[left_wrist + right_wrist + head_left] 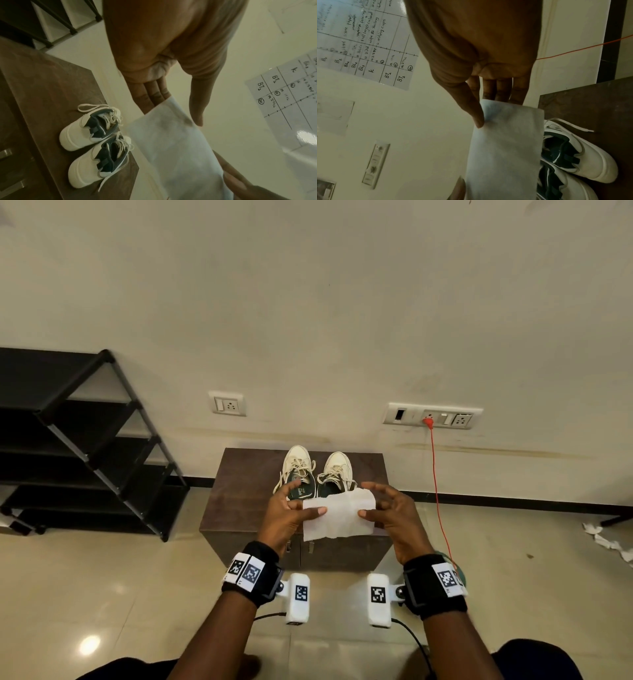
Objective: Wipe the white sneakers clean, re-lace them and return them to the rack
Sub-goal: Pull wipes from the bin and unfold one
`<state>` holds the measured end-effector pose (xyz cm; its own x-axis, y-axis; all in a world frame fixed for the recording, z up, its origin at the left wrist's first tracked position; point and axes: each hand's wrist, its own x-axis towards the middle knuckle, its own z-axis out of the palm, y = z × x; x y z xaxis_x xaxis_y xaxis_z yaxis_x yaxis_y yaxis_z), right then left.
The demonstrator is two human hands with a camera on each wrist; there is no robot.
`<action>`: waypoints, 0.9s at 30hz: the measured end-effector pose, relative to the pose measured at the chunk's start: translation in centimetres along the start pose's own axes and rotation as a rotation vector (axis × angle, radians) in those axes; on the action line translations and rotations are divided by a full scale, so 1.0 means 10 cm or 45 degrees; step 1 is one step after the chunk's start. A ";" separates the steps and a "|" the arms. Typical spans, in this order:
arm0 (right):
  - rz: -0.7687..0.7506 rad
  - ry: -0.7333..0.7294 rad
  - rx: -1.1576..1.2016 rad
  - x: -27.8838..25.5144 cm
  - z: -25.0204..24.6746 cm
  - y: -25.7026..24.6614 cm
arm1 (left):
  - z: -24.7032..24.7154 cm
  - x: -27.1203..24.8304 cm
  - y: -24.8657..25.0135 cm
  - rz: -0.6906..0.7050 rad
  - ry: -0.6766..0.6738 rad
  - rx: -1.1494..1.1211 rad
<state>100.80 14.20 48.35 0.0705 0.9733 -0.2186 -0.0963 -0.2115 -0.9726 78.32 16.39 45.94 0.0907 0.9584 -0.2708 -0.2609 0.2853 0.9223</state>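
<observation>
Two white sneakers with dark green lining stand side by side, the left sneaker [297,470] [82,133] and the right sneaker [337,472] [583,151], toes to the wall, laces loose, on a low brown cabinet [239,501]. In front of them I hold a white wipe [337,517] [173,146] [505,148] stretched flat between both hands. My left hand [291,513] pinches its left edge between thumb and fingers. My right hand [380,513] pinches its right edge the same way, the other fingers spread.
A black, bare shoe rack [85,440] stands against the wall at the left. A red cable [438,491] hangs from a wall socket [433,416] to the floor right of the cabinet. Crumpled white paper [606,539] lies on the tiled floor at far right.
</observation>
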 end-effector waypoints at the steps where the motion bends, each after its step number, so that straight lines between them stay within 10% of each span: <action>1: -0.013 0.002 -0.033 0.01 -0.01 0.01 | -0.01 0.00 0.00 0.027 -0.048 0.046; 13: -0.196 0.133 -0.723 0.13 -0.03 0.07 | -0.05 0.09 0.00 0.337 -0.068 0.798; 27: 0.062 -0.085 -0.035 0.11 0.11 -0.18 | 0.13 -0.12 0.21 0.030 -0.203 0.215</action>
<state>99.96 15.75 49.90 0.0002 0.9654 -0.2607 -0.0708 -0.2600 -0.9630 78.95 15.88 48.59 0.2408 0.9467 -0.2139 -0.1017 0.2438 0.9645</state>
